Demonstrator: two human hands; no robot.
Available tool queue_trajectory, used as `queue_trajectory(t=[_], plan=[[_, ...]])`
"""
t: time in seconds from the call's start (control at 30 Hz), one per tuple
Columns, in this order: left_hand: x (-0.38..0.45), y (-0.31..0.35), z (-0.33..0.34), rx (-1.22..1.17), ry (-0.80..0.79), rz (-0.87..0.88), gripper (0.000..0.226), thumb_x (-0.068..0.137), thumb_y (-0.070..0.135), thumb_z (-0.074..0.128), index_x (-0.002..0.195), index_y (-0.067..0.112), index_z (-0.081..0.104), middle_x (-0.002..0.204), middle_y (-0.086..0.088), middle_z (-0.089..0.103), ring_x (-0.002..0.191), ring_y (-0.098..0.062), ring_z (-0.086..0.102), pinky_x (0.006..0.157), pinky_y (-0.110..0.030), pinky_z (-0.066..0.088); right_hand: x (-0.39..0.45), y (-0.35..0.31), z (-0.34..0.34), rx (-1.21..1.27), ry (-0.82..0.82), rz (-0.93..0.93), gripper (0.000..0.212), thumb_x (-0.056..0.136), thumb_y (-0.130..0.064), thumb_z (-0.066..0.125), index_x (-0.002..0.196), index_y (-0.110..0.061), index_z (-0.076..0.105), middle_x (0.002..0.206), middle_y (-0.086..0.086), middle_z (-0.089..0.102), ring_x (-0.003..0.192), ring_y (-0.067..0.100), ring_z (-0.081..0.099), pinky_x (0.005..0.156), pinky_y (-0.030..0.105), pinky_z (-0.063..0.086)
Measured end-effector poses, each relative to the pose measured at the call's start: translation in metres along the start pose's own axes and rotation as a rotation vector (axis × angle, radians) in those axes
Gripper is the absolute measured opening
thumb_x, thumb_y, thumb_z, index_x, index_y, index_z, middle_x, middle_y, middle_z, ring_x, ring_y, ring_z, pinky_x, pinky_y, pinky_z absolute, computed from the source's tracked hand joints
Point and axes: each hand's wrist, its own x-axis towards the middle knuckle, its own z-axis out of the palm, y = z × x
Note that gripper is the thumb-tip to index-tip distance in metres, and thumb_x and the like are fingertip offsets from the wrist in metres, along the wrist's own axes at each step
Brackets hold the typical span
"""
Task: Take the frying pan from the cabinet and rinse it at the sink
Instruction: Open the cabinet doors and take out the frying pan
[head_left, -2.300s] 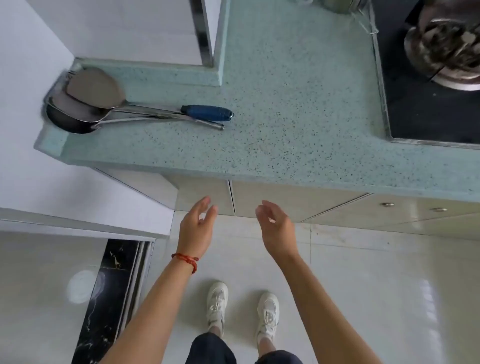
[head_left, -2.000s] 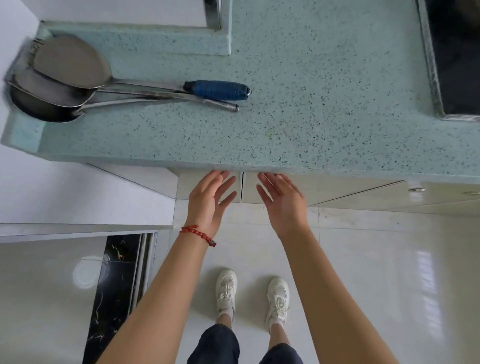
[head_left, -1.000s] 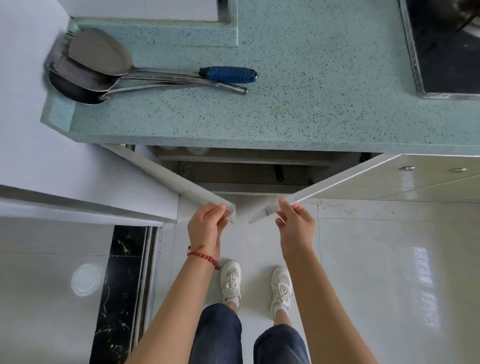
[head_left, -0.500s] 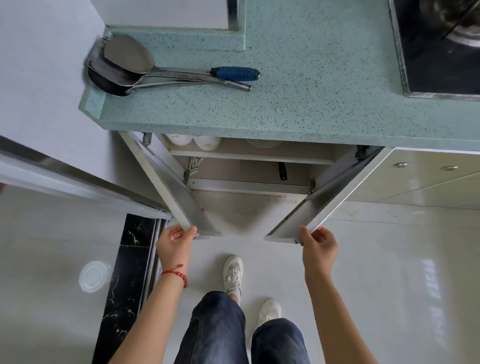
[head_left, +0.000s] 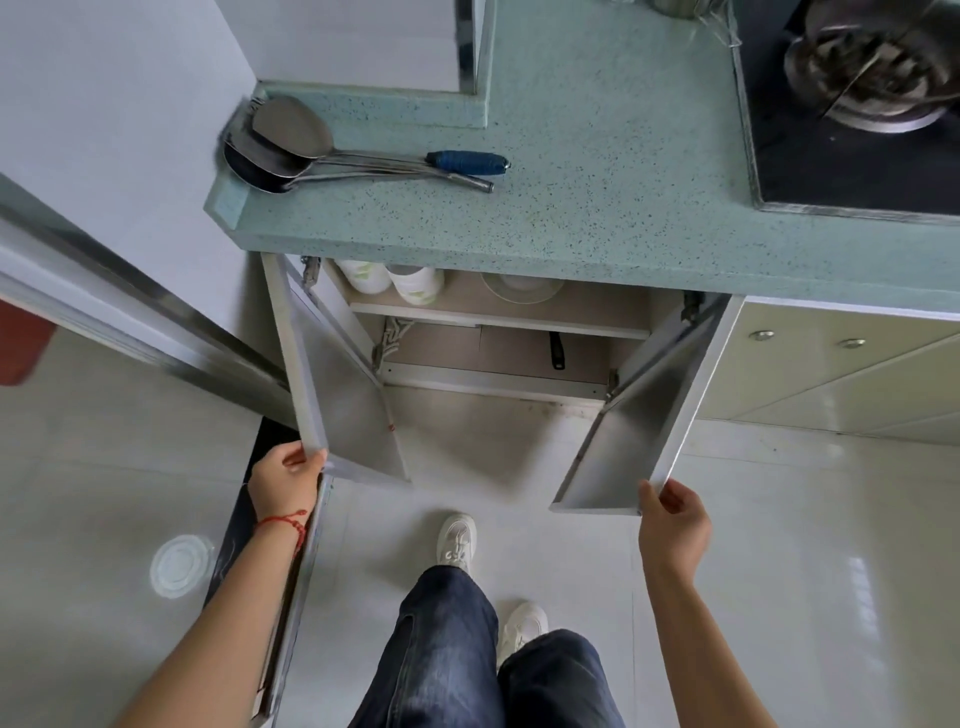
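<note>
Both cabinet doors now stand far wider than half a second ago, swung out to either side. Left hand (head_left: 284, 475) pinches the lower corner of the left door (head_left: 332, 415); right hand (head_left: 672, 525) grips the corner of the right door (head_left: 628, 441). That opens the lower shelf, where a black handle (head_left: 557, 351), likely the frying pan's, pokes out; the pan body is hidden. Bowls (head_left: 395, 278) sit on the upper shelf. Ladles (head_left: 291, 143) lie on the speckled surface (head_left: 597, 156). Reaching in should come next.

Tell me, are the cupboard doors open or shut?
Open. The left door and right door swing outward, so the shelves inside show.
</note>
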Motion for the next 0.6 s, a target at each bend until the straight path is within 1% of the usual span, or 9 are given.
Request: queue_trajectory(t=[0.13, 0.23, 0.27, 0.33, 0.37, 0.4, 0.47, 0.53, 0.6], plan=[[-0.002, -0.003, -0.002, 0.184, 0.026, 0.135, 0.016, 0.08, 0.006, 0.062, 0.088, -0.008, 0.065, 0.089, -0.03, 0.066, 0.084, -0.045, 0.061, 0.073, -0.047, 0.051, -0.004, 0.006, -0.017, -0.101, 0.046, -0.135, 0.021, 0.088, -0.017, 0.054, 0.104, -0.004, 0.061, 0.098, 0.011, 0.06, 0.088, 0.025, 0.054, 0.078, 0.029, 0.038], [-0.01, -0.003, 0.001, 0.369, 0.055, 0.208, 0.004, 0.079, 0.002, 0.059, 0.081, -0.002, 0.061, 0.092, -0.028, 0.059, 0.079, -0.045, 0.058, 0.066, -0.049, 0.051, -0.01, 0.01, -0.023, -0.209, 0.065, -0.173, 0.027, 0.086, -0.007, 0.051, 0.112, -0.004, 0.056, 0.111, 0.014, 0.055, 0.097, 0.032, 0.053, 0.079, 0.033, 0.038], [-0.013, -0.004, 0.002, 0.437, 0.049, 0.228, 0.006, 0.077, 0.002, 0.062, 0.082, -0.001, 0.058, 0.091, -0.027, 0.059, 0.078, -0.045, 0.058, 0.065, -0.051, 0.051, -0.011, 0.011, -0.025, -0.255, 0.072, -0.173, 0.029, 0.086, -0.005, 0.05, 0.115, -0.005, 0.054, 0.113, 0.016, 0.055, 0.1, 0.035, 0.053, 0.081, 0.037, 0.04], [-0.014, -0.01, 0.004, 0.578, 0.022, 0.309, 0.023, 0.073, 0.002, 0.068, 0.092, -0.002, 0.056, 0.09, -0.028, 0.06, 0.078, -0.045, 0.06, 0.062, -0.053, 0.05, -0.01, 0.013, -0.027, -0.338, 0.082, -0.184, 0.032, 0.087, -0.003, 0.047, 0.118, -0.004, 0.052, 0.116, 0.02, 0.057, 0.103, 0.04, 0.052, 0.086, 0.045, 0.042], [-0.011, -0.013, 0.003, 0.646, 0.01, 0.367, 0.034, 0.071, 0.002, 0.069, 0.101, -0.001, 0.055, 0.098, -0.029, 0.06, 0.086, -0.045, 0.06, 0.065, -0.055, 0.05, -0.008, 0.013, -0.028, -0.368, 0.091, -0.191, 0.032, 0.087, -0.002, 0.046, 0.118, -0.003, 0.052, 0.116, 0.023, 0.057, 0.104, 0.042, 0.052, 0.088, 0.047, 0.041], [-0.007, -0.016, 0.001, 0.721, -0.017, 0.425, 0.046, 0.071, 0.003, 0.069, 0.114, 0.0, 0.053, 0.112, -0.029, 0.058, 0.099, -0.046, 0.058, 0.073, -0.059, 0.048, -0.006, 0.013, -0.029, -0.388, 0.105, -0.189, 0.032, 0.086, -0.001, 0.045, 0.118, -0.002, 0.052, 0.116, 0.025, 0.057, 0.104, 0.044, 0.051, 0.088, 0.048, 0.04], [0.002, -0.026, -0.004, 0.885, -0.066, 0.599, 0.065, 0.067, 0.0, 0.068, 0.129, 0.006, 0.047, 0.136, -0.022, 0.048, 0.124, -0.042, 0.044, 0.09, -0.061, 0.038, -0.002, 0.015, -0.034, -0.41, 0.151, -0.158, 0.034, 0.087, 0.001, 0.043, 0.119, -0.002, 0.051, 0.117, 0.026, 0.055, 0.105, 0.045, 0.05, 0.085, 0.047, 0.04], [0.012, -0.037, -0.008, 0.987, -0.117, 0.752, 0.071, 0.057, -0.007, 0.075, 0.123, 0.007, 0.054, 0.138, -0.015, 0.048, 0.128, -0.038, 0.04, 0.093, -0.062, 0.036, 0.002, 0.017, -0.041, -0.443, 0.189, -0.138, 0.035, 0.087, 0.0, 0.041, 0.12, -0.004, 0.05, 0.12, 0.027, 0.054, 0.105, 0.047, 0.05, 0.085, 0.048, 0.041], [0.017, -0.043, -0.013, 1.01, -0.158, 0.768, 0.067, 0.052, -0.004, 0.079, 0.115, 0.006, 0.058, 0.135, -0.014, 0.051, 0.124, -0.037, 0.044, 0.093, -0.061, 0.036, 0.006, 0.018, -0.045, -0.471, 0.207, -0.133, 0.032, 0.086, -0.004, 0.04, 0.117, -0.002, 0.05, 0.12, 0.029, 0.053, 0.102, 0.049, 0.05, 0.087, 0.051, 0.04]])
